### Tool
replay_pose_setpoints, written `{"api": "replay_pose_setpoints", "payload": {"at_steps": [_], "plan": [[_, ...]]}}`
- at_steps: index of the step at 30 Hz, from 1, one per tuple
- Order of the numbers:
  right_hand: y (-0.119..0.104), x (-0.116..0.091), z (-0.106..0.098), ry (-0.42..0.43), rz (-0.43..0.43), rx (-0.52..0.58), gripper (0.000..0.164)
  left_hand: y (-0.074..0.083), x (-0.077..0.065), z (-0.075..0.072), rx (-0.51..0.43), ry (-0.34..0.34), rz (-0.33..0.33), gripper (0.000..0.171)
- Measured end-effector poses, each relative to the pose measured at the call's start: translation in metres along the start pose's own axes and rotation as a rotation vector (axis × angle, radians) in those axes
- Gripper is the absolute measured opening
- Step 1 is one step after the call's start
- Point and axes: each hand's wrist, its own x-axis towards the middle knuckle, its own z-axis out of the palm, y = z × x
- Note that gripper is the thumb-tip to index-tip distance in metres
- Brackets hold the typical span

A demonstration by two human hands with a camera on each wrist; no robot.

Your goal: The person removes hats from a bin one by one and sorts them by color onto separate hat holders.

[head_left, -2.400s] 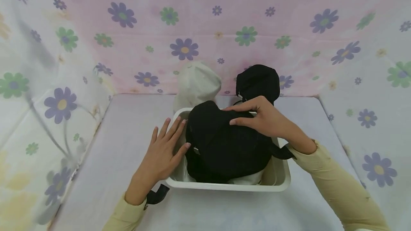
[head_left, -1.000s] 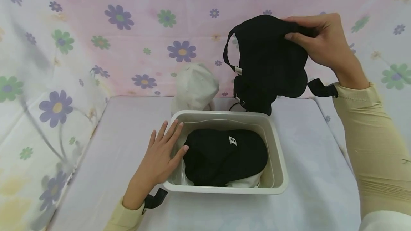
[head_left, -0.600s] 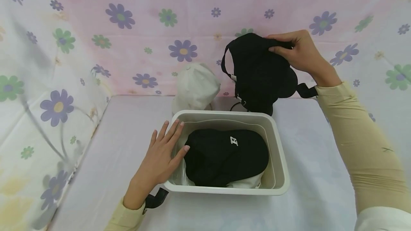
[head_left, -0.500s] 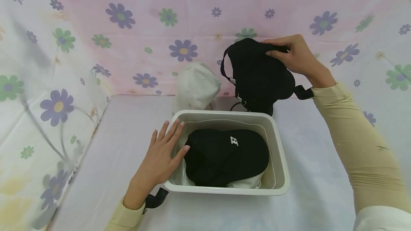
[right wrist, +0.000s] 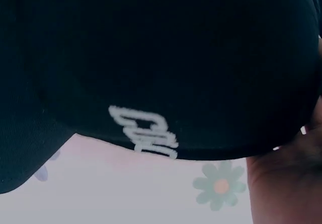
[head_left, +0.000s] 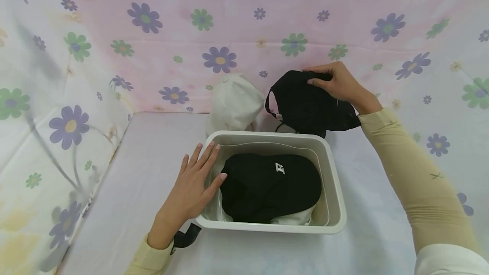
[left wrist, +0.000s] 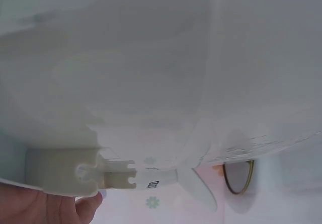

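Note:
My right hand (head_left: 338, 82) pinches the crown of a black baseball cap (head_left: 299, 103) between thumb and fingers, beyond the bin's back right corner. In the right wrist view this cap (right wrist: 161, 58) bears white embroidery, its brim off to the left. It covers most of another black cap (head_left: 316, 133), whose lower edge peeks out. My left hand (head_left: 191, 186) rests with straight, spread fingers on the left rim of a white plastic bin (head_left: 336, 190). Inside the bin lies a black cap (head_left: 263, 190) with a white letter, on top of a pale cap (head_left: 294, 218).
A white cap (head_left: 234, 101) stands behind the bin, left of the black caps. Flower-print cloth (head_left: 172, 54) walls the back and both sides of the pale table (head_left: 153, 147). Black straps hang from the wrists.
The right hand has lifted the black cap out of the bin, up and to the right, then lowered it over the other black cap at the back. The left hand has stayed at the rim.

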Motion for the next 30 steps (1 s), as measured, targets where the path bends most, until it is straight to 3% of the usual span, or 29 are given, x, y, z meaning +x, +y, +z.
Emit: {"api": "replay_pose_setpoints", "payload": {"at_steps": [10, 15, 30], "plan": [[0.010, -0.008, 0.009, -0.126, 0.082, 0.034, 0.044, 0.001, 0.000, 0.000, -0.002, -0.009, -0.009, 0.074], [0.014, -0.010, 0.013, -0.166, 0.078, 0.029, 0.054, 0.001, 0.001, 0.000, -0.010, -0.008, -0.008, 0.074], [0.026, -0.016, 0.022, -0.066, 0.131, 0.059, 0.067, 0.000, 0.001, 0.000, -0.042, -0.014, -0.014, 0.074]]}}
